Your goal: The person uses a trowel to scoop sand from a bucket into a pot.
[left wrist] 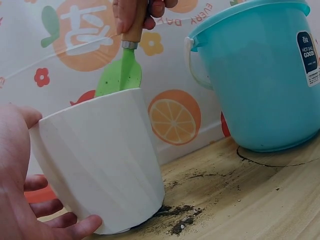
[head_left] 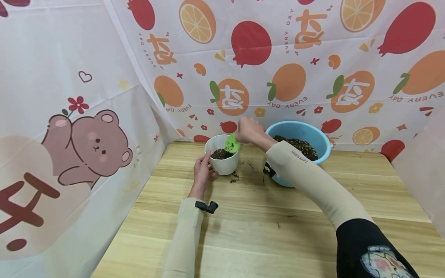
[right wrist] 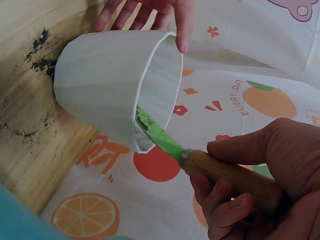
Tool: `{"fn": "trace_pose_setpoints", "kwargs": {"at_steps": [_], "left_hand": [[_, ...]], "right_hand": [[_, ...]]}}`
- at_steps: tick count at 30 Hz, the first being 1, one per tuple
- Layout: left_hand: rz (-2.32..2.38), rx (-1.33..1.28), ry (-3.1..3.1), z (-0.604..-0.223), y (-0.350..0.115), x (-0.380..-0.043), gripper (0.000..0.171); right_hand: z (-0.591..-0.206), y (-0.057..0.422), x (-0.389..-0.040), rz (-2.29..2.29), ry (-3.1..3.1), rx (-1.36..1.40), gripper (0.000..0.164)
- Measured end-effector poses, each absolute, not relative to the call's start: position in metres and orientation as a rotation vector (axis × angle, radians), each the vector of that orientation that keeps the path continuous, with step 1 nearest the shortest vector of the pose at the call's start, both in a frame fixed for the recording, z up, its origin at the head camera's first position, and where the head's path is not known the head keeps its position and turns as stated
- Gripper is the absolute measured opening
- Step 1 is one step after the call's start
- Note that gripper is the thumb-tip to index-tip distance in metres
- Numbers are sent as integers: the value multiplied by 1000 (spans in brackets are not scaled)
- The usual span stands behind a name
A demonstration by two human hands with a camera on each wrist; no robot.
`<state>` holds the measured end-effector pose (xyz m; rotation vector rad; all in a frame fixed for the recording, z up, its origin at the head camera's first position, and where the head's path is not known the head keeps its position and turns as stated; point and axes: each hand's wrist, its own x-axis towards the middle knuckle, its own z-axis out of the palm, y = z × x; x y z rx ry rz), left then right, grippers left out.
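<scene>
A white flowerpot (head_left: 225, 166) with dark soil (head_left: 219, 155) inside stands on the wooden table. My left hand (head_left: 201, 172) holds it from the left, thumb at the rim and fingers spread low along the wall in the left wrist view. Above the pot's right side, my right hand (head_left: 249, 130) grips a small green trowel (head_left: 232, 143) by its wooden handle (right wrist: 232, 179). The trowel's blade points down into the pot's mouth, bits of soil stuck to it. Its tip is hidden behind the pot wall in the left wrist view (left wrist: 120, 77).
To the right of the pot stands a light-blue bucket (left wrist: 255, 75) holding dark potting soil (head_left: 302, 147); my right forearm passes in front of it. Spilled soil (head_left: 234, 178) lies beside the pot's base. A printed cloth (head_left: 208, 50) hangs close behind both containers.
</scene>
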<state>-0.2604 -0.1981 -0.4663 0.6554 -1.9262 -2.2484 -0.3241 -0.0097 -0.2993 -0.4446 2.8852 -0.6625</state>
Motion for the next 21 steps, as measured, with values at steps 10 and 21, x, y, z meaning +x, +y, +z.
{"fn": "trace_pose_setpoints", "kwargs": {"at_steps": [10, 21], "left_hand": [[-2247, 651, -1926, -466, -198, -264, 72], [-2242, 664, -1915, -467, -196, -263, 71]], "right_hand": [[-301, -3, -322, -779, 2899, -521, 31], [-306, 1, -318, -817, 2946, -625, 15]]}}
